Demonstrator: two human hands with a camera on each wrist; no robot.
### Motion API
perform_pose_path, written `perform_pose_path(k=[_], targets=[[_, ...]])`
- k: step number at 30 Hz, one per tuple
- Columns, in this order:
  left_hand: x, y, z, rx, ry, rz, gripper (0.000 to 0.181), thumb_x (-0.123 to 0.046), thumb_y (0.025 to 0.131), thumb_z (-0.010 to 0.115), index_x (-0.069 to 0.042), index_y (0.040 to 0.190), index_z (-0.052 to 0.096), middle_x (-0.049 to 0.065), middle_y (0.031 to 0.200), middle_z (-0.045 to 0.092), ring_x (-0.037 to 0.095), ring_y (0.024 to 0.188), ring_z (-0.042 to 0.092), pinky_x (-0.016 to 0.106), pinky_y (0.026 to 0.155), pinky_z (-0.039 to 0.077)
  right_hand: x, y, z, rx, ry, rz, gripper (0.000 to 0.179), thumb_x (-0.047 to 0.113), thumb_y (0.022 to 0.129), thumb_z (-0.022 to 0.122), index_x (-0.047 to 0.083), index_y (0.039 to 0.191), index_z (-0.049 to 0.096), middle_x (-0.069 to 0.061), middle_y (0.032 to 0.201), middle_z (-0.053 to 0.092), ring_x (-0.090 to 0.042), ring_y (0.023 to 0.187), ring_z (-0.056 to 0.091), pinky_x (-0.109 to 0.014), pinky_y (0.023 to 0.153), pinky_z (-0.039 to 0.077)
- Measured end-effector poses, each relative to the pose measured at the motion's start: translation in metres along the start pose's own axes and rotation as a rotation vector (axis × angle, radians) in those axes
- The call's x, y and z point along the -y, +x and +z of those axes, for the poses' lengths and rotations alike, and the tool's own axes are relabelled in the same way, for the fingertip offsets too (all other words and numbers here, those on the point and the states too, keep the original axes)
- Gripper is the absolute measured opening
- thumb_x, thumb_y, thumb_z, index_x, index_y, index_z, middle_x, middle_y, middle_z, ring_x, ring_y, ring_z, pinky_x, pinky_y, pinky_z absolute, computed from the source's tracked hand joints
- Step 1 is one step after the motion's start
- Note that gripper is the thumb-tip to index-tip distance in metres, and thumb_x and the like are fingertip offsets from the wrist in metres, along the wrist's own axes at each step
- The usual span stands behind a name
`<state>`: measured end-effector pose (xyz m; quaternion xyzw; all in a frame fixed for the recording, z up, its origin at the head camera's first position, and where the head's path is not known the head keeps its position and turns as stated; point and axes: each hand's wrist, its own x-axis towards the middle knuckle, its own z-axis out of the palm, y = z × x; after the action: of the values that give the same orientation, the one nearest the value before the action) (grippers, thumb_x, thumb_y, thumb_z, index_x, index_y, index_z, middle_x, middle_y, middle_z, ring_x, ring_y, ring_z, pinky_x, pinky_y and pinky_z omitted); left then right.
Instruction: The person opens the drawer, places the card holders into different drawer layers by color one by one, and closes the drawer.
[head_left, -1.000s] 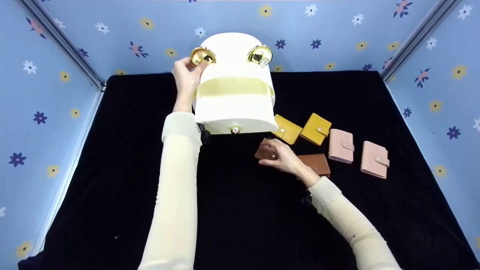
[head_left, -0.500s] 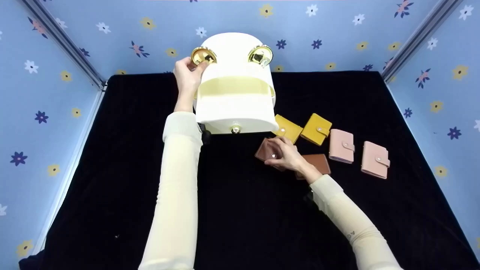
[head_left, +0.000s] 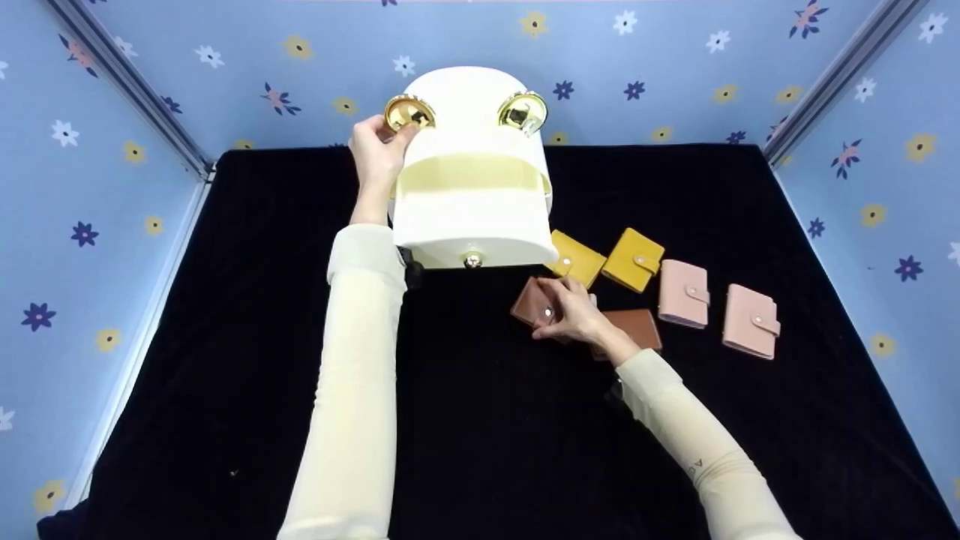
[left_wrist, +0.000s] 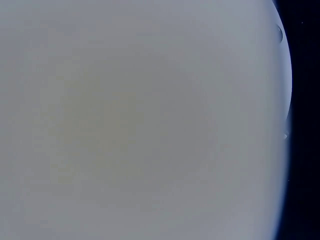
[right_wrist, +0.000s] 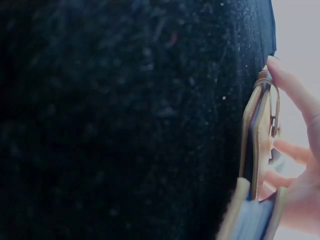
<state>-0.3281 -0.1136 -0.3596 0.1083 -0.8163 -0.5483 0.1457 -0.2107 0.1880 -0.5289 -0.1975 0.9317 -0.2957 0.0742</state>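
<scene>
A white rounded drawer box [head_left: 469, 97] stands at the back, its drawer [head_left: 469, 217] pulled out toward me. Two gold dish-shaped pieces stick out of the box's upper sides like eyes. My left hand [head_left: 379, 154] grips the left gold dish [head_left: 409, 112], thumb on its front; the other fingers are partly hidden. My right hand [head_left: 576, 311] holds a brown snap wallet [head_left: 531, 301] lying on the black cloth, with thumb and fingers at its strap end. In the right wrist view, the wallet [right_wrist: 257, 132] shows edge-on beside the thumb. A white surface [left_wrist: 140, 120] fills most of the left wrist view.
A second brown wallet [head_left: 637, 328] lies partly under my right wrist. Two yellow wallets [head_left: 579, 259] and two pink wallets [head_left: 682, 292] lie to the right on the black cloth [head_left: 480, 420]. Flowered blue walls [head_left: 675, 67] enclose the table's back and sides.
My right hand has shifted slightly right and toward me over the brown wallet, so more of its left part shows. The left hand, box and drawer keep their places.
</scene>
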Motion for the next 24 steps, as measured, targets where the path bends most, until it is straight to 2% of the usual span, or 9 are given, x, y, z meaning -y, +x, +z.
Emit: perform_pose_path(k=[6, 13, 24], targets=[[-0.0005, -0.0011, -0.0007, -0.002, 0.01, 0.007, 0.02, -0.022, 0.079, 0.067, -0.005, 0.089, 0.065, -0.001, 0.072, 0.056, 0.013, 0.076, 0.055, 0.023, 0.072, 0.04, 0.0009, 0.0007, 0.0017, -0.001, -0.019, 0.006, 0.091, 0.037, 0.055, 0.083, 0.012, 0.132, 0.04, -0.014, 0.119, 0.041, -0.031, 0.109, 0.035, -0.048, 0.081, 0.025], [-0.0006, -0.0019, -0.0008, 0.003, 0.011, 0.0, 0.02, -0.022, 0.08, 0.067, -0.005, 0.091, 0.065, 0.002, 0.078, 0.06, 0.014, 0.079, 0.056, 0.022, 0.072, 0.041, 0.0014, 0.0008, 0.0035, -0.012, -0.045, -0.001, 0.086, 0.032, 0.058, 0.081, 0.012, 0.132, 0.041, -0.015, 0.12, 0.042, -0.031, 0.109, 0.037, -0.049, 0.081, 0.027], [-0.0002, -0.0013, -0.0006, 0.001, -0.004, 0.006, 0.02, -0.021, 0.08, 0.067, -0.005, 0.093, 0.066, 0.002, 0.079, 0.06, 0.014, 0.077, 0.056, 0.022, 0.073, 0.041, 0.0076, -0.0041, -0.0002, -0.022, -0.015, -0.059, 0.081, 0.033, 0.062, 0.079, 0.012, 0.131, 0.043, -0.013, 0.12, 0.044, -0.029, 0.108, 0.04, -0.05, 0.083, 0.028]])
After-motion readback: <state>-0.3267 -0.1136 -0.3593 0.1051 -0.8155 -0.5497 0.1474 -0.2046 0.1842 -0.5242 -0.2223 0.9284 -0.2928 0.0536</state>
